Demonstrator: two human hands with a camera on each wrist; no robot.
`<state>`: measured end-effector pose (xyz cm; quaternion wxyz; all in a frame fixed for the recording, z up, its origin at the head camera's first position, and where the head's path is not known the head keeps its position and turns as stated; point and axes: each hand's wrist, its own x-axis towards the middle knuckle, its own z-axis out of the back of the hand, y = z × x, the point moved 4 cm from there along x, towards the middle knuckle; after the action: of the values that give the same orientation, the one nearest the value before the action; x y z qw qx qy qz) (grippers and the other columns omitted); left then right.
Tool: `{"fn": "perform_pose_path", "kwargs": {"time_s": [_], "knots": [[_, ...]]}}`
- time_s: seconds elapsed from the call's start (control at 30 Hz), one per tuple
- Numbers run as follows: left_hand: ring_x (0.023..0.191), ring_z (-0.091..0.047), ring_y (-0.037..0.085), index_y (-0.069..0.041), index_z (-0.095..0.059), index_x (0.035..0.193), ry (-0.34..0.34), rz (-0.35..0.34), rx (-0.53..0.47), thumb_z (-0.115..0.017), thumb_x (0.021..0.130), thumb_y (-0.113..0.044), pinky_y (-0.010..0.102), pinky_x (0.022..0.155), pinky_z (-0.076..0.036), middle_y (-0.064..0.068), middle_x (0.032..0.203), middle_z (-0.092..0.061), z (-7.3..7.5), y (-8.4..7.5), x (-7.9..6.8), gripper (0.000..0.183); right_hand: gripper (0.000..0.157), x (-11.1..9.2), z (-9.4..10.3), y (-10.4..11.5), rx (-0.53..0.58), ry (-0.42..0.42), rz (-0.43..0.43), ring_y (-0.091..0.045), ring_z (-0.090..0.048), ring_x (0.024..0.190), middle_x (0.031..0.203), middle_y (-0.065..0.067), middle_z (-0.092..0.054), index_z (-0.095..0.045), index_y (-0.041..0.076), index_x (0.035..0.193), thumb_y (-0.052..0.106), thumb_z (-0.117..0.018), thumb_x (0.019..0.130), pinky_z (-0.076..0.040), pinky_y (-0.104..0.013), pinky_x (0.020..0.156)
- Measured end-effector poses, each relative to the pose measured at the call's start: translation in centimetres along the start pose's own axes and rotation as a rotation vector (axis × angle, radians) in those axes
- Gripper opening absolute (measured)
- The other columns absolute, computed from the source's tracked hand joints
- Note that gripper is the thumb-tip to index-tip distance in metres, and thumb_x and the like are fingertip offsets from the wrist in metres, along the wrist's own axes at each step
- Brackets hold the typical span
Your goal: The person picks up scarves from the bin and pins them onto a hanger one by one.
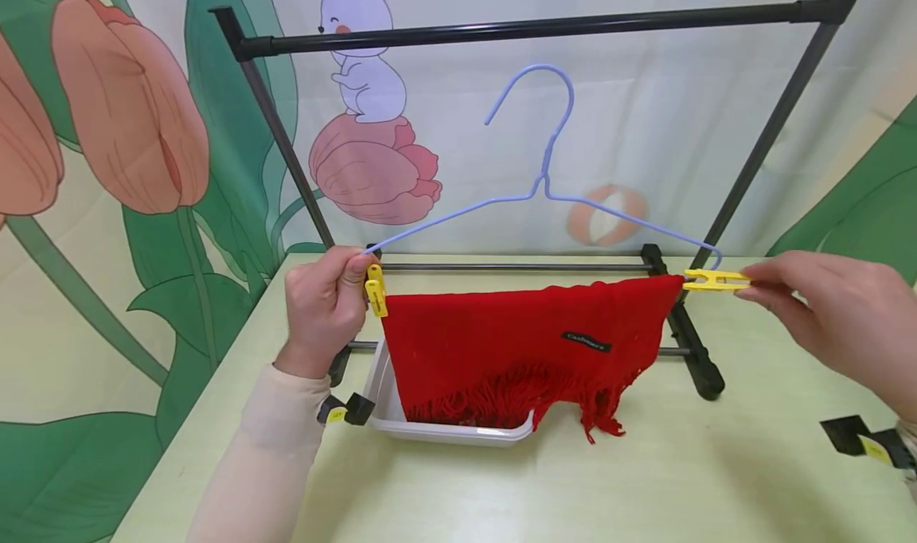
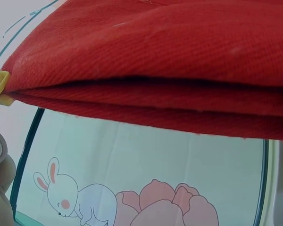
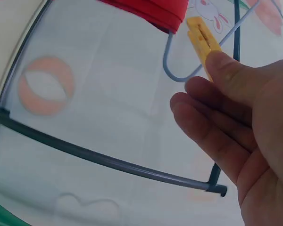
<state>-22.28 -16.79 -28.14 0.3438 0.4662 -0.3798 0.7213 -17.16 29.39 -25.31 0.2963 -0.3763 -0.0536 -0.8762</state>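
Note:
A red fringed scarf (image 1: 516,336) with a dark "Cashmere" label hangs folded along the lower part of a blue wire hanger (image 1: 550,157). My left hand (image 1: 325,308) grips the hanger's left corner, where a yellow clothespin (image 1: 376,291) sits at the scarf's edge. At the other end my right hand (image 1: 831,312) pinches a second yellow clothespin (image 1: 716,280) between thumb and forefinger. In the right wrist view this clothespin (image 3: 203,40) has its tip a little off the scarf's corner (image 3: 167,14), beside the hanger's bent end (image 3: 172,73).
Behind the hanger stands a black rack with a top bar (image 1: 530,29) and feet (image 1: 698,360) on the pale table (image 1: 609,495). Beneath the scarf lies a white tray (image 1: 458,431). A curtain (image 1: 458,153) printed with tulips and a rabbit forms the backdrop.

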Motion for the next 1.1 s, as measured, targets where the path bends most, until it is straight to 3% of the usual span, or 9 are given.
{"fn": "perform_pose_path", "kwargs": {"time_s": [0.2,0.27,0.3,0.37,0.43,0.47,0.67,1.1], "knots": [[0.047,-0.057,0.02,0.005,-0.067,0.087,0.001,-0.019,-0.004,-0.055,0.112,-0.036,0.012,0.057,-0.049,0.012,0.061,-0.062,-0.2,-0.1,0.1,0.05,0.086,1.6,0.6,0.2,-0.077,0.1,0.124,-0.011,-0.046,0.052,0.068,0.003,-0.064,-0.069,0.006,0.084,0.066,-0.012,0.109,-0.042,-0.026,0.046],[0.047,-0.056,0.02,0.005,-0.067,0.087,0.007,-0.03,0.004,-0.055,0.112,-0.035,0.013,0.057,-0.049,0.011,0.061,-0.062,-0.3,-0.2,0.2,0.049,0.058,2.0,0.7,0.3,-0.096,0.164,0.152,-0.011,-0.047,0.054,0.069,0.004,-0.062,-0.067,0.007,0.085,0.049,-0.041,0.116,-0.045,-0.029,0.047],[0.047,-0.056,0.019,0.005,-0.067,0.087,0.009,-0.035,0.006,-0.056,0.112,-0.034,0.012,0.057,-0.049,0.011,0.061,-0.062,-0.3,-0.2,0.2,0.048,0.042,2.1,0.8,0.4,-0.106,0.196,0.166,-0.012,-0.049,0.056,0.07,0.004,-0.062,-0.067,0.007,0.086,0.038,-0.056,0.113,-0.047,-0.03,0.048],[0.047,-0.057,0.02,0.006,-0.067,0.088,0.018,-0.04,0.01,-0.056,0.112,-0.034,0.012,0.059,-0.05,0.012,0.062,-0.063,-0.3,-0.3,0.2,0.048,0.019,2.5,0.8,0.5,-0.128,0.264,0.18,-0.012,-0.051,0.059,0.071,0.004,-0.062,-0.068,0.007,0.088,0.017,-0.081,0.096,-0.05,-0.031,0.049],[0.048,-0.057,0.02,0.006,-0.066,0.088,0.024,-0.047,0.015,-0.056,0.112,-0.034,0.011,0.06,-0.05,0.012,0.063,-0.063,-0.3,-0.4,0.2,0.048,0.036,3.0,0.8,0.8,-0.157,0.339,0.187,-0.012,-0.052,0.061,0.072,0.003,-0.063,-0.067,0.006,0.089,-0.001,-0.095,0.068,-0.051,-0.032,0.05],[0.048,-0.057,0.02,0.006,-0.066,0.088,0.024,-0.049,0.015,-0.056,0.112,-0.034,0.011,0.06,-0.05,0.012,0.062,-0.063,-0.3,-0.4,0.2,0.048,0.038,3.2,0.8,0.9,-0.178,0.377,0.191,-0.012,-0.053,0.061,0.073,0.003,-0.063,-0.066,0.006,0.089,-0.001,-0.096,0.066,-0.051,-0.032,0.051],[0.046,-0.056,0.019,0.006,-0.066,0.088,0.019,-0.057,0.019,-0.055,0.113,-0.034,0.014,0.057,-0.05,0.011,0.061,-0.061,-0.4,-0.5,0.2,0.048,0.044,4.2,0.9,1.7,-0.269,0.532,0.248,-0.012,-0.044,0.063,0.069,0.004,-0.045,-0.057,0.006,0.088,-0.013,-0.092,0.07,-0.042,-0.03,0.054],[0.046,-0.056,0.02,0.006,-0.066,0.088,0.015,-0.056,0.021,-0.055,0.113,-0.034,0.016,0.055,-0.05,0.011,0.061,-0.061,-0.4,-0.8,0.2,0.048,0.04,5.1,-0.4,2.4,-0.289,0.613,0.321,-0.013,-0.047,0.068,0.074,0.004,-0.052,-0.062,0.007,0.089,-0.01,-0.094,0.071,-0.048,-0.03,0.057]]}}
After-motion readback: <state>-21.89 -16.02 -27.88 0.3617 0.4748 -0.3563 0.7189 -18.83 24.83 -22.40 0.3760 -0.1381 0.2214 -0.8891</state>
